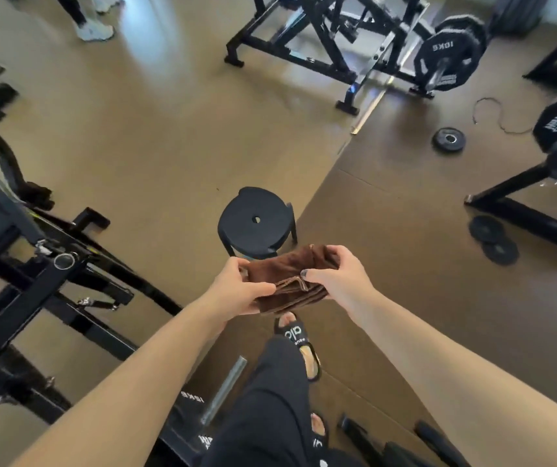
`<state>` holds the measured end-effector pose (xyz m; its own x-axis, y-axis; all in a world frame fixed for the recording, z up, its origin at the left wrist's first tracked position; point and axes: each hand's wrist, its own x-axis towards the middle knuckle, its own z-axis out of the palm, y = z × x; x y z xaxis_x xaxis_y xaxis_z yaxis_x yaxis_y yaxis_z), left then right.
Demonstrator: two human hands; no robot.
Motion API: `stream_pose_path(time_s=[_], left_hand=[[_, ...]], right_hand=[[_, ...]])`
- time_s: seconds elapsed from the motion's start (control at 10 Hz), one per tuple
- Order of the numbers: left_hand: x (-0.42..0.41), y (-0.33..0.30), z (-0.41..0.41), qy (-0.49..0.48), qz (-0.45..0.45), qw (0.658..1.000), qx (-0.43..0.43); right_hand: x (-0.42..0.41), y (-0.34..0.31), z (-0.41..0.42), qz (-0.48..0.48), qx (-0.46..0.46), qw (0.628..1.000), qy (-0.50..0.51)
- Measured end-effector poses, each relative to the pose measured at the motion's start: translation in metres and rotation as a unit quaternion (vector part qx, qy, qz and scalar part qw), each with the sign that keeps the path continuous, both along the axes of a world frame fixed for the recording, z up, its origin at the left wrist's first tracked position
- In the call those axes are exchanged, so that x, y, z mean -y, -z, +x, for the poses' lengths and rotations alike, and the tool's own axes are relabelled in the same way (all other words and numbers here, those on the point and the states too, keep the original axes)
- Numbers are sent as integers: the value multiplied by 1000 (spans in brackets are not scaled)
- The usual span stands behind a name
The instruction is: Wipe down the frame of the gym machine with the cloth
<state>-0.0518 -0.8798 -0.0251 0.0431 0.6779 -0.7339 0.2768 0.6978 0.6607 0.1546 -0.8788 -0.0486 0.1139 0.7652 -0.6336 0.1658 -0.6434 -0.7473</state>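
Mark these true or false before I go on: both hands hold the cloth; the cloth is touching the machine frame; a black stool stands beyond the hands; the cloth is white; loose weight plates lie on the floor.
1. Both hands hold the cloth: true. The left hand and the right hand each grip the cloth.
2. The cloth is touching the machine frame: false. It is held in the air, apart from the black frame at the left.
3. A black stool stands beyond the hands: true, the stool.
4. The cloth is white: false. It is brown.
5. Loose weight plates lie on the floor: true, for instance a plate.
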Motion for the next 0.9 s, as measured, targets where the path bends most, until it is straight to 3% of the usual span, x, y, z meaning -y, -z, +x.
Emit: stream_pose_path(time_s=[0.2,0.4,0.7,0.9], left_hand=[[-120,71,-14,-44,-2,998,-40],[-217,186,-26,-100,-46,989,-101],[-292,335,-26,-233,-141,956,-109],[-295,356,-17,-227,-152,957,-98]], right_hand=[[-144,64,-19,-15,60,993,-96],[-270,168,-48,-31,87,979,-182],[-367,327,-90,-72,115,941,-310],[-394,360,-75,-106,158,893,-409]])
